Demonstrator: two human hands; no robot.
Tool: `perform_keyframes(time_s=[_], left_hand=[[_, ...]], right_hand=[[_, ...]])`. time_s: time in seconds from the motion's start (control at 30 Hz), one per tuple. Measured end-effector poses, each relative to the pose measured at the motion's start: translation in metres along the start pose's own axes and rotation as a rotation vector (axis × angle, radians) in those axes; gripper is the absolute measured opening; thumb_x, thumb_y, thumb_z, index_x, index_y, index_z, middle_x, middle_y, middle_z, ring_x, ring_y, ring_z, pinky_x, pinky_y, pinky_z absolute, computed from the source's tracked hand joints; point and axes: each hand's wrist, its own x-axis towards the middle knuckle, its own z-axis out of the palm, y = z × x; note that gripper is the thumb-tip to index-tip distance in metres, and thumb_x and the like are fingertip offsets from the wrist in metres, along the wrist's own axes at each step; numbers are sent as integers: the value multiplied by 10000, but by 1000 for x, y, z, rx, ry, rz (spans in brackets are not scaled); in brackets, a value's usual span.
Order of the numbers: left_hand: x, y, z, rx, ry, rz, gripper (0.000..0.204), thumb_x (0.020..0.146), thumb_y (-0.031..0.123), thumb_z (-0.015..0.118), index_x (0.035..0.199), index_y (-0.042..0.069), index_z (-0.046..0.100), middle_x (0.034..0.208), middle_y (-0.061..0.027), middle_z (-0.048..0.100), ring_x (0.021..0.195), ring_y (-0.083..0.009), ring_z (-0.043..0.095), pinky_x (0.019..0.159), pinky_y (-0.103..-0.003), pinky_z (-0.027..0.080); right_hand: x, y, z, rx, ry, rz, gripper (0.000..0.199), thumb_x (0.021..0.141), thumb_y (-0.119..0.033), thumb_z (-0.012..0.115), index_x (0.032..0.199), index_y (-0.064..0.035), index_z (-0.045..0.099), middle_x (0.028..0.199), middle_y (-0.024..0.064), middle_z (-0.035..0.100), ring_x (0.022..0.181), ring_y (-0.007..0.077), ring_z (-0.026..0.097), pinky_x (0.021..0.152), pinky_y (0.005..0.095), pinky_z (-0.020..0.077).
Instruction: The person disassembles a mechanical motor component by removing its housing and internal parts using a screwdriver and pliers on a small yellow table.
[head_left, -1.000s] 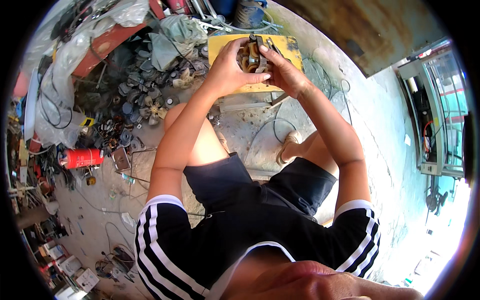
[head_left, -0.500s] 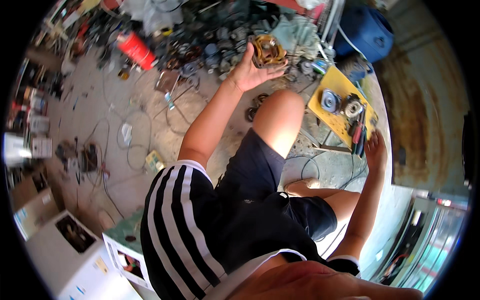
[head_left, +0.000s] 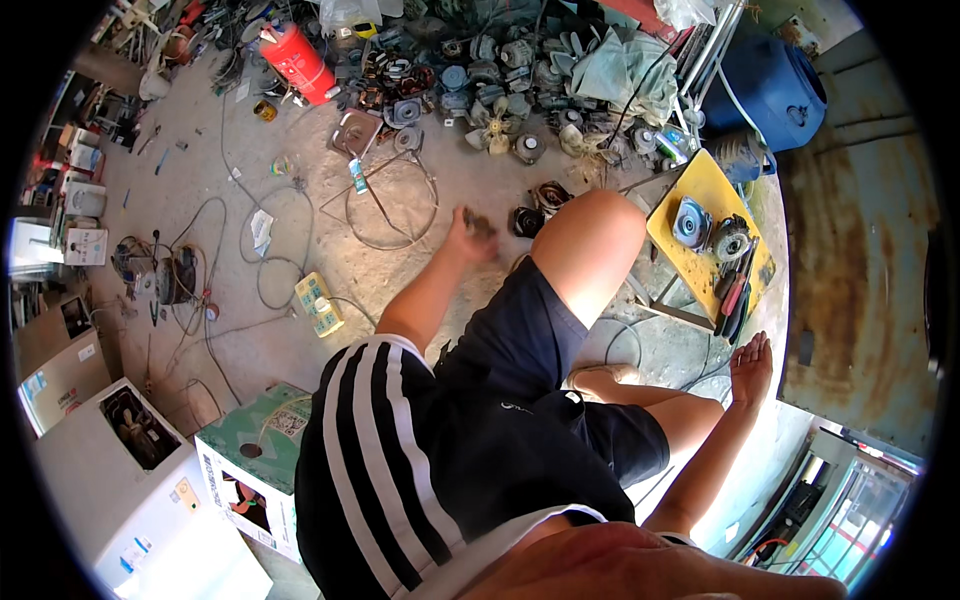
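Observation:
My left hand (head_left: 462, 243) is low over the floor, left of my raised knee. Its fingers are closed round a motor stator (head_left: 481, 229), which shows only as a dark, motion-smeared shape. Just beyond it lie two more motor parts on the floor: one with copper-coloured windings (head_left: 550, 196) and a dark round one (head_left: 526, 222). My right hand (head_left: 751, 372) is held palm up beside the yellow board, fingers stretched out, holding nothing. On the yellow board (head_left: 683, 180) are a grey motor housing (head_left: 692, 224), a round motor part (head_left: 732, 240) and several hand tools with red and dark handles (head_left: 735, 298).
A heap of motor parts (head_left: 480, 75) spreads along the back, with a red cylinder (head_left: 300, 65) at its left. A blue barrel (head_left: 765, 92) stands back right. Cables, a wire ring (head_left: 390, 205) and a yellow socket strip (head_left: 319, 305) lie on the floor. Boxes (head_left: 262, 440) stand at left.
My left hand has come down and back toward me with the stator, from beyond the knee to beside it. My right hand has drawn back from the tools and turned palm up.

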Motion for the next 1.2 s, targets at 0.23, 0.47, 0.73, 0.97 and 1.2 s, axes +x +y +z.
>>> perform_keyframes(time_s=[0.23, 0.47, 0.73, 0.97, 1.2], left_hand=[[-72, 149, 163, 51, -116, 531, 1190, 688, 883, 517, 1439, -15, 311, 1425, -187, 452, 1225, -341, 540, 1125, -551, 239], [-32, 126, 54, 759, 147, 647, 836, 886, 685, 509, 1448, 75, 403, 1450, -114, 476, 1289, -261, 470, 1060, -484, 349], [-24, -57, -147, 1994, 371, -115, 605, 851, 644, 574, 1119, 102, 608, 953, -117, 593, 782, -277, 557, 669, -455, 426], [7, -26, -57, 610, 57, 72, 992, 783, 859, 392, 1556, 270, 192, 1535, -110, 347, 1361, -333, 394, 1071, -553, 312], [19, -53, 41, 419, -214, 172, 1036, 810, 876, 215, 1556, 159, 171, 1580, -142, 253, 1412, -342, 326, 1149, -548, 201]], right_hand=[[-2, 5, 9, 24, -57, 40, 294, 977, -272, 599, 1224, -114, 586, 1042, -53, 644, 864, 50, 601, 795, 266, 500], [0, 48, 19, 25, -8, 141, 249, 976, -238, 595, 1193, -115, 594, 1011, -60, 651, 829, 48, 608, 780, 261, 495], [-9, 45, 14, -66, 42, 95, 262, 959, -220, 620, 1195, -106, 609, 1016, -42, 666, 829, 37, 603, 766, 241, 490], [-15, 68, 19, -91, 112, 87, 343, 971, -254, 573, 1269, -84, 572, 1133, 17, 657, 928, 105, 595, 829, 286, 475], [-32, 78, 71, -365, 6, 60, 306, 970, -295, 583, 1216, -114, 601, 1099, -10, 651, 949, 90, 586, 841, 260, 459]])
